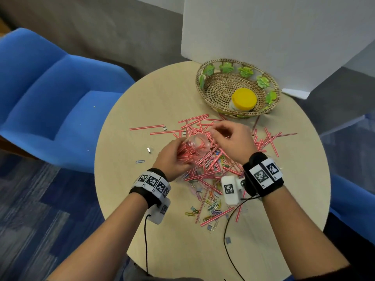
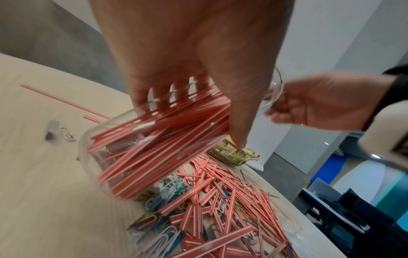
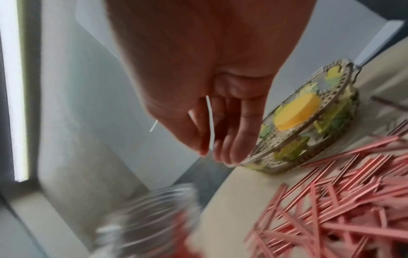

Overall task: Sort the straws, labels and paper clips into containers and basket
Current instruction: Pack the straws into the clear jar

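My left hand (image 1: 180, 153) grips a clear jar (image 1: 194, 148), tilted with its mouth toward the right and packed with red-and-white straws. The left wrist view shows its thumb and fingers (image 2: 236, 122) wrapped round that jar (image 2: 137, 157). My right hand (image 1: 213, 132) hovers just beyond the jar's mouth, and in the right wrist view the right hand (image 3: 212, 153) pinches thin white strips (image 3: 210, 122). Loose straws (image 1: 263, 138) and coloured paper clips (image 1: 212, 205) lie heaped on the round table (image 1: 162, 94). Small grey labels (image 1: 149, 149) are scattered about.
A woven basket (image 1: 203, 78) at the table's far right holds a yellow-lidded jar (image 1: 244, 99). A blue paper clip (image 1: 140, 161) lies alone at the left. A blue armchair (image 1: 50, 98) stands left of the table and a white board (image 1: 263, 37) behind it.
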Demonstrator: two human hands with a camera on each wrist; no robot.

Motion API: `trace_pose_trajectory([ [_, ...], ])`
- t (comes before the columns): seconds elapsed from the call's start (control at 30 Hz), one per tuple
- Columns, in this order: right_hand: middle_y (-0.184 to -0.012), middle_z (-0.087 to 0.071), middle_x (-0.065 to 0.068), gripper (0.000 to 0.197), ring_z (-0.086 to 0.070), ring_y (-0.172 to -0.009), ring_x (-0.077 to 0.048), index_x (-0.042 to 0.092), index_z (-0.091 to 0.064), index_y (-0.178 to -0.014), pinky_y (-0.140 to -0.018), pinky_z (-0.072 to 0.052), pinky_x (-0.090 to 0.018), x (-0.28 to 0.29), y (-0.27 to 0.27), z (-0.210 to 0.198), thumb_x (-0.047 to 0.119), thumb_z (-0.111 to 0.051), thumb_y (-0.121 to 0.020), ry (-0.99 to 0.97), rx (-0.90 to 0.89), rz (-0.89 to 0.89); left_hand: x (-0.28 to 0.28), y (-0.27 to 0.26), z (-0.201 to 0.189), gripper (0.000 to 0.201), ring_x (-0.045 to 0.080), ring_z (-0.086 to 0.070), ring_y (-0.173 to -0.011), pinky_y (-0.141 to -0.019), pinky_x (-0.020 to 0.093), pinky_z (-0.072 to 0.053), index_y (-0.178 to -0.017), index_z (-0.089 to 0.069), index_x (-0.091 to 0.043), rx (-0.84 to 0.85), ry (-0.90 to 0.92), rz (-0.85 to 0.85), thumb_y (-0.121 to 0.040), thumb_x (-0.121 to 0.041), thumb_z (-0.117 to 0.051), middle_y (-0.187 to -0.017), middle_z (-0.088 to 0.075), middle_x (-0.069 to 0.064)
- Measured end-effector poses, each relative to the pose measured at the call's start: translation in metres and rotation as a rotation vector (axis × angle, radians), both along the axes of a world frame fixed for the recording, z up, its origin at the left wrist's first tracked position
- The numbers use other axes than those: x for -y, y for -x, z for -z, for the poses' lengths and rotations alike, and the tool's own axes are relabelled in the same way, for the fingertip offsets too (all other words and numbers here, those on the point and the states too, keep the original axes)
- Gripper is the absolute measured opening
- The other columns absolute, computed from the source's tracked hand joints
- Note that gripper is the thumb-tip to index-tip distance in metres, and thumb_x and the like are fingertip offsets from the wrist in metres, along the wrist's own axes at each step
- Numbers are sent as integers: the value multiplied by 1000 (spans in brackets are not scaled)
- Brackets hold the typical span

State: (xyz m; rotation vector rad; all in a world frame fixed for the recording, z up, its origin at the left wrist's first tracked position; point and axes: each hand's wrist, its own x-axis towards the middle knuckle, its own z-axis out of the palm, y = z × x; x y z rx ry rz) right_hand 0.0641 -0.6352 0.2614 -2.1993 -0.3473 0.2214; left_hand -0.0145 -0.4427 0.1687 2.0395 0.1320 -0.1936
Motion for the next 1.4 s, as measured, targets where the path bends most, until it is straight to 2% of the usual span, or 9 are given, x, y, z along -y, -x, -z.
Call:
trace_pose_trajectory([
  [0.1,-103,-69,2,26,-64,-96,-13,22,-69,-107,-90,-53,-28,12,-47,33,9,-68,-84,338,-11,80,-10,1,2,80,9,-67,-104,-95,40,-56,-131,-51,-23,-23,38,-65,-62,-40,-90,-118,-67,-8],
  [0.2,-145,-47,-6,72,-46,-132,-25,22,-49,-140,-109,-42,-41,11,-80,68,12,-78,-74,751,-67,-168,-23,3,4,74,13,-67,-104,-94,44,-56,-124,-53,-25,-19,48,-149,-61,-39,-90,-114,-69,-6],
  [0.37,-161,-21,-9,118,-29,-144,-30,16,-20,-155,-115,-34,-45,-7,-92,105,35,-90,-61,992,-97,-466,-44,6,6,82,15,-67,-106,-94,45,-55,-124,-53,-27,1,32,-218,-54,-56,-84,-115,-68,-4],
  [0.53,-145,-39,-12,99,-43,-130,-35,18,-34,-147,-105,-44,-47,-9,-89,115,38,-86,-65,1009,-23,-346,-49,10,8,82,14,-66,-109,-96,44,-55,-125,-53,-25,-1,50,-245,-57,-57,-85,-117,-68,-5],
  [0.8,-100,-66,-8,24,-60,-87,-26,14,-63,-104,-74,-48,-31,-1,-94,118,24,-68,-83,964,-35,-372,-42,17,10,72,13,-65,-106,-95,36,-54,-123,-54,-22,4,36,-216,-64,-31,-93,-115,-68,-4],
  [1.0,-114,-56,-16,30,-58,-102,-36,8,-57,-120,-87,-50,-39,9,-89,124,8,-50,-91,882,-72,-362,-40,17,6,74,13,-65,-106,-95,38,-54,-124,-54,-22,10,48,-217,-62,-37,-91,-115,-68,-4],
  [1.13,-115,-57,-21,25,-59,-103,-36,2,-55,-119,-78,-42,-31,22,-86,120,8,-47,-96,747,-167,-314,-35,16,4,82,13,-66,-107,-95,38,-55,-125,-54,-24,5,59,-213,-54,-53,-84,-115,-68,-5],
  [1.27,-90,-67,-11,29,-60,-74,-25,14,-51,-125,-61,-39,-28,36,-79,105,7,-43,-98,440,-252,-161,-30,16,3,72,15,-66,-107,-95,43,-55,-122,-55,-23,12,49,-201,-62,-36,-92,-114,-69,-4],
  [1.4,-64,-46,1,21,-46,-53,-17,22,-51,-95,-60,-42,-36,50,-67,88,9,-37,-102,19,-391,-18,-21,17,-6,65,15,-66,-106,-95,39,-55,-121,-55,-21,42,41,-174,-67,-25,-91,-113,-68,-2],
])
